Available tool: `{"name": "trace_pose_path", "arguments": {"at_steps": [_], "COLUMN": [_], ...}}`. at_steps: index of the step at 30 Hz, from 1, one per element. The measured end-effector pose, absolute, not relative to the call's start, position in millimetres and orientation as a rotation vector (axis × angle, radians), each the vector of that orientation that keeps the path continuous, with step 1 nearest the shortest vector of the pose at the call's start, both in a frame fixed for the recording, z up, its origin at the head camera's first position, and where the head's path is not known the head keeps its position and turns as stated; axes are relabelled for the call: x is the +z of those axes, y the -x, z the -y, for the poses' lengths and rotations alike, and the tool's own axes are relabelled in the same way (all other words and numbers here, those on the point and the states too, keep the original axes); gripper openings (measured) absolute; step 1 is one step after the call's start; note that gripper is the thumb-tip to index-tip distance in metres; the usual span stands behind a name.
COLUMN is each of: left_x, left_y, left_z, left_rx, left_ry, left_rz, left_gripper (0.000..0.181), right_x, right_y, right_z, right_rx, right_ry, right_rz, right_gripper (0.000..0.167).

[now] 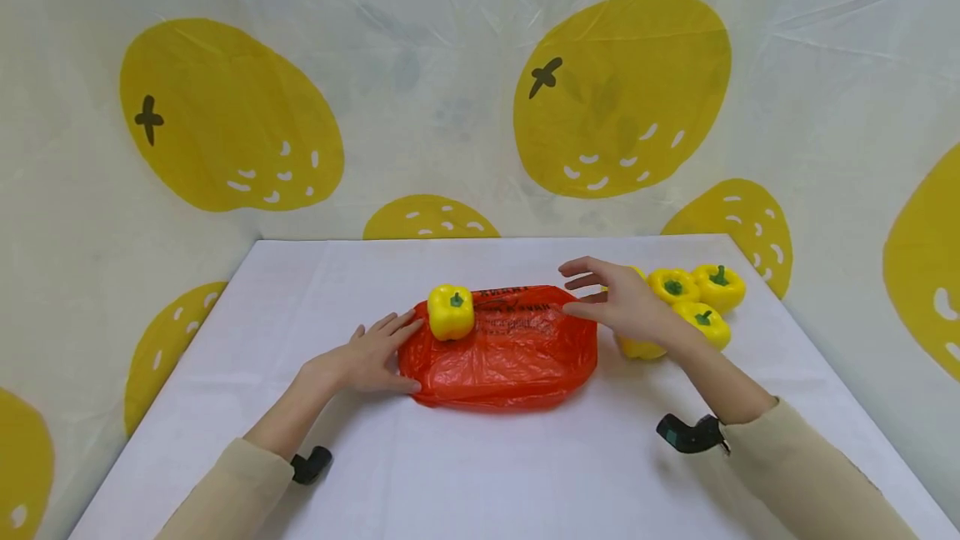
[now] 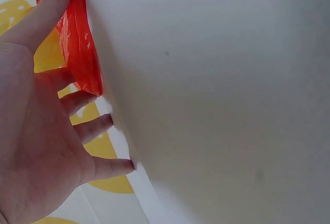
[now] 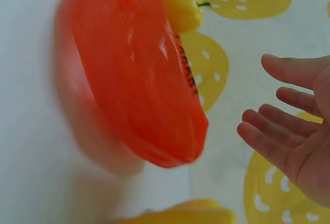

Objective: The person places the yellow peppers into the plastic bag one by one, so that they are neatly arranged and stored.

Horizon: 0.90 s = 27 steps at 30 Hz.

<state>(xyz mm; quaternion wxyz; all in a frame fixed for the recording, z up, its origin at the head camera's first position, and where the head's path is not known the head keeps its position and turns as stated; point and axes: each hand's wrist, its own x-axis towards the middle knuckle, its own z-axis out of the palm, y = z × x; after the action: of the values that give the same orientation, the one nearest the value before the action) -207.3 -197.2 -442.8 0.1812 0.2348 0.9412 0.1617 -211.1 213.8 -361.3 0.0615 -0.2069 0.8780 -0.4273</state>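
Note:
A red plastic bag (image 1: 510, 357) with dark printing lies flat on the white table. One yellow bell pepper (image 1: 451, 312) sits on its far left part. Spread at the bag's left end is my left hand (image 1: 371, 357); its thumb (image 2: 49, 10) and nearest fingers touch the plastic. My right hand (image 1: 626, 298) is raised by the bag's right end, holding nothing, with its fingers slightly bent and apart. In the right wrist view a gap shows between that hand (image 3: 304, 126) and the bag (image 3: 134, 80). Partly behind the right hand are more yellow peppers (image 1: 702, 322).
Several yellow peppers stand grouped at the table's right side, near the far right corner. The white-covered table (image 1: 480, 473) meets a pale curtain (image 1: 435, 107) printed with large yellow fruit at its back edge. A dark device (image 1: 688, 433) sits at the right wrist.

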Motion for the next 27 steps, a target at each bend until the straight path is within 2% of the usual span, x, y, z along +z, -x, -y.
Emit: {"name": "trace_pose_path", "arguments": {"at_steps": [8,12,27], "left_x": [-442,-443,-442], "left_y": [207,207,207], "left_z": [197,197,197], "left_rx": [0.456,0.453,0.440], "left_ry": [-0.655,-0.657,-0.662], "left_rz": [-2.657,-2.658,-2.659], "left_gripper": [0.104,0.104,0.103], "right_x": [-348,-342,-351], "right_y": [208,204,204], "right_z": [-254,-274,-351], "right_rx": [-1.251,-1.218,-1.224], "right_ry": [0.539,0.491,0.285], "right_rz": [-2.748,-2.786,-2.917], "right_gripper": [0.046,0.051,0.051]}}
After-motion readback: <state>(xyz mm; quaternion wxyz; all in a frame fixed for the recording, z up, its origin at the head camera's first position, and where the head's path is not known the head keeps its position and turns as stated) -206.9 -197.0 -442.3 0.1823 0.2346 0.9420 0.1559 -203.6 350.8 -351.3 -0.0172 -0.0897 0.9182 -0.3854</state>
